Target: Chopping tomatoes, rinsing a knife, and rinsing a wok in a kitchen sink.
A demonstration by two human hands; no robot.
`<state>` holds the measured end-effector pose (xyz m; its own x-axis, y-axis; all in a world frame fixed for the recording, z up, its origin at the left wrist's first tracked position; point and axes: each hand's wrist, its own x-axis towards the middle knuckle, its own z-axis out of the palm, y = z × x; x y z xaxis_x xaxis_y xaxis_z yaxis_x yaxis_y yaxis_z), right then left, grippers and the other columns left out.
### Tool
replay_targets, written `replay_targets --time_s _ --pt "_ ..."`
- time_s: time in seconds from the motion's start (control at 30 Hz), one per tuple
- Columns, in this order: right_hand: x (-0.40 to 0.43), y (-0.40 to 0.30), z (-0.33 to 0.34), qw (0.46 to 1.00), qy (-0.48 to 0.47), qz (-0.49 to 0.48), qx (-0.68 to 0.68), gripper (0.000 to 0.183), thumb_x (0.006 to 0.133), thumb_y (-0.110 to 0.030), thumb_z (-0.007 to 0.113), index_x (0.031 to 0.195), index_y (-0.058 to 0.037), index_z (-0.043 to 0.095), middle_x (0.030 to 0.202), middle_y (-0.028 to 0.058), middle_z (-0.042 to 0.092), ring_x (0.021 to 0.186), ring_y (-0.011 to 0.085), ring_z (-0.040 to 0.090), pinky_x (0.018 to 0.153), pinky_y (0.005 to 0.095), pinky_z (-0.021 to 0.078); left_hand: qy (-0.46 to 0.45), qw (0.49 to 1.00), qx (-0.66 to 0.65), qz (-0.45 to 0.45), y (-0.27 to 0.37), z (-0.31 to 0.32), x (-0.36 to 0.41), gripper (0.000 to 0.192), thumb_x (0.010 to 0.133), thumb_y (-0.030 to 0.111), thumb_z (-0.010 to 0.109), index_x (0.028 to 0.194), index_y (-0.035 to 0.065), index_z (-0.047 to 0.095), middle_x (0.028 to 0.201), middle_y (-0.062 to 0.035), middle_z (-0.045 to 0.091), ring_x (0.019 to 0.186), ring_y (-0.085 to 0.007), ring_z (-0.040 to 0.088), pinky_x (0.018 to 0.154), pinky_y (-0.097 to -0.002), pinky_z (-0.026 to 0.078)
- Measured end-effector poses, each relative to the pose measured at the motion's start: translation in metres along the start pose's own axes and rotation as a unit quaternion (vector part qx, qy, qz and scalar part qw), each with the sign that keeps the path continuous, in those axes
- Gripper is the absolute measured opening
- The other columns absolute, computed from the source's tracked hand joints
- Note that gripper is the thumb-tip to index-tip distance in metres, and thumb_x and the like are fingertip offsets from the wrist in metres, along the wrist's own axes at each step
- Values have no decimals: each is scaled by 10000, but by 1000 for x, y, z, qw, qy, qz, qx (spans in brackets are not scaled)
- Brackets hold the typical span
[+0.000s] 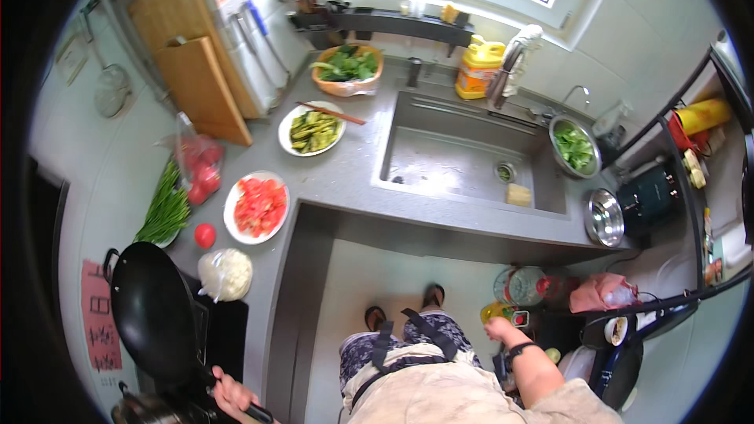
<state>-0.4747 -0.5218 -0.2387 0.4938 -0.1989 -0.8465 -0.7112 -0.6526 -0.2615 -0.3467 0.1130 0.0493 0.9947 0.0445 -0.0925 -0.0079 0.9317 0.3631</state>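
My left hand (232, 391) is closed around the black handle of a wok (154, 309), which is tilted at the lower left beside the stove (227, 335). On the right, my right hand (499, 328) hangs low with its fingers curled, at a bottle of yellow oil (498, 310); whether it grips the bottle is unclear. Near the wok on the counter are a clear bag of chopped white food (225, 275), a whole tomato (205, 235), a white plate of chopped tomato (255, 207) and green stalks (163, 205). Farther back sits a plate of sliced green vegetable (312, 129) with chopsticks (331, 112).
A steel sink (453, 159) is set in the counter. Leafy greens fill a basket (349, 88) and a metal bowl (576, 146). Cutting boards (203, 88) lean on the left wall. A black shelf rack (686, 188) and a large water bottle (521, 285) stand at right.
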Motion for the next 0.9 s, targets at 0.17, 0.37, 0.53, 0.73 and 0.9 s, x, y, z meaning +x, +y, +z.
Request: replay_targets --time_s 0.17,0.37,0.53,0.73,0.9 --pt "31 -100 -58 984 45 -115 -125 262 786 -240 500 848 -25 635 720 123 654 618 216 641 620 360 510 -37 984 43 -168 -57 33 9 218 904 101 336 1115 75 285 601 -37 381 396 -144 404 362 -339 422" --pt "14 -175 -158 986 -54 -152 -37 329 827 -297 520 1020 -51 619 860 96 666 710 191 649 690 336 505 -96 888 -86 -442 -183 90 95 260 854 42 421 1093 82 327 606 -58 394 419 -131 413 430 -372 433" --pt "-3 -134 -229 986 -12 -161 43 323 850 -312 540 1032 -56 613 864 69 658 713 164 632 699 317 497 -108 805 -52 -582 -300 124 169 237 857 49 433 1080 66 358 598 -32 385 399 -104 388 405 -309 404" --pt "-54 -62 -280 982 86 -135 105 316 864 -311 550 1032 -50 609 841 58 652 735 153 606 694 317 486 -65 736 -64 -671 -421 141 220 220 869 60 425 1085 48 386 613 -14 395 411 -83 382 404 -272 389" --pt "-65 -24 -303 976 128 -90 154 274 870 -272 548 996 -37 613 810 59 646 723 144 599 678 294 483 -37 716 -92 -691 -480 151 241 222 876 82 436 1095 48 419 610 -3 399 428 -78 394 423 -272 400"
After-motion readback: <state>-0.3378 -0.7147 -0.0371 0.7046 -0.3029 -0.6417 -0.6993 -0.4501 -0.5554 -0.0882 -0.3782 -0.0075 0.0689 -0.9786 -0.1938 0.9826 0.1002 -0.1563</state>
